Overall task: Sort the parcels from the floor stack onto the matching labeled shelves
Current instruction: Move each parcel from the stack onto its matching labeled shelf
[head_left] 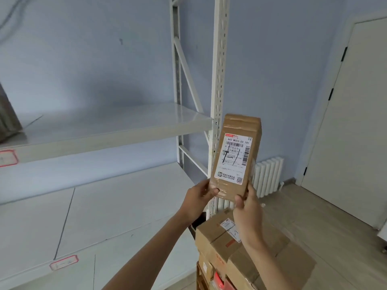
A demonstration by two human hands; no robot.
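Room: pale blue wall (83,59) fills the upper left and centre of the frame, white door (356,122) with black hinges at right, light wood-look floor (303,216) lower right, white ribbed radiator (268,176) low against the wall right of centre.

White metal shelving rack: perforated upright (218,70) runs down the centre. Upper shelf (117,124) sits mid-left, lower shelf (104,210) across the lower left. Each front edge carries a red-bordered shelf tag: one at far left (7,157), one at lower left (63,262). Writing on both is too blurred to read.

Floor stack (240,254) of brown cardboard boxes at lower centre-right, just beside the rack's end. Top box has a white label and a red patch, text unreadable.

Parcel (237,155): slim brown taped carton, held upright in the air at centre-right, above the stack and in front of the upright, label facing the camera. Left hand (201,197) grips its lower left corner, thumb over the front face. Right hand (248,210) pinches its lower right corner, thumb on the bottom edge. Both hands sit under the label.

Shipping label (234,159): white, red strip at top left, reads "642 M003-00 181", barcodes below and down the right edge, black pen strokes over the middle, QR code at lower right. Small print isn't legible.
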